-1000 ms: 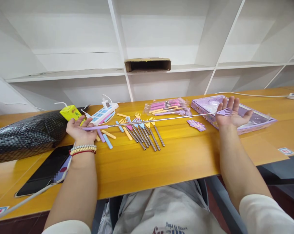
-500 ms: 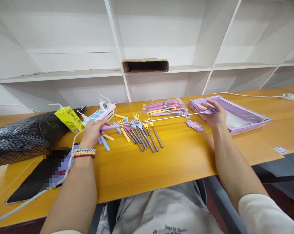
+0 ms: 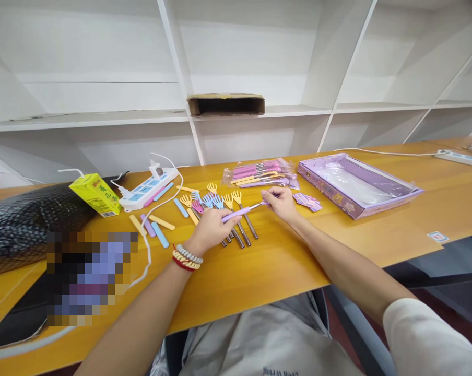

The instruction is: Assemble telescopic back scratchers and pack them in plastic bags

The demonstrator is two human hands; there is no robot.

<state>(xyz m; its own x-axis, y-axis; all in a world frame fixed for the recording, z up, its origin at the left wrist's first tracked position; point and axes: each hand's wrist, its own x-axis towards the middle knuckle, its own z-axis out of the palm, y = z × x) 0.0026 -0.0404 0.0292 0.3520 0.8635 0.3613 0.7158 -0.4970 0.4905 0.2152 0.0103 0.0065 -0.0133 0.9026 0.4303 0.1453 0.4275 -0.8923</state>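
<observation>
Between my hands is a purple telescopic back scratcher point(image 3: 236, 214), with only a short piece of its metal rod showing. My left hand point(image 3: 212, 228) is closed round its purple handle. At the other end, my right hand point(image 3: 280, 202) grips the purple claw head, mostly hidden by the fingers. Beneath and behind them lies a pile of back scratcher heads on metal rods point(image 3: 253, 227), with yellow, blue and pink claws point(image 3: 219, 201). Loose handles in blue point(image 3: 160, 235), yellow and purple lie left of the pile.
Behind are bagged back scratchers point(image 3: 259, 172) and a purple box point(image 3: 353, 209) with clear plastic inside. Small purple packets point(image 3: 308, 202) lie beside it. A power strip point(image 3: 150, 188), yellow drink carton point(image 3: 95, 196), black wrapped bundle point(image 3: 32, 224) and white cable occupy the left. Shelves point(image 3: 251, 52) stand behind.
My hands have come together from far apart, and the back scratcher's long metal rod has shortened between them. My right hand has closed round the claw end. The view has shifted slightly.
</observation>
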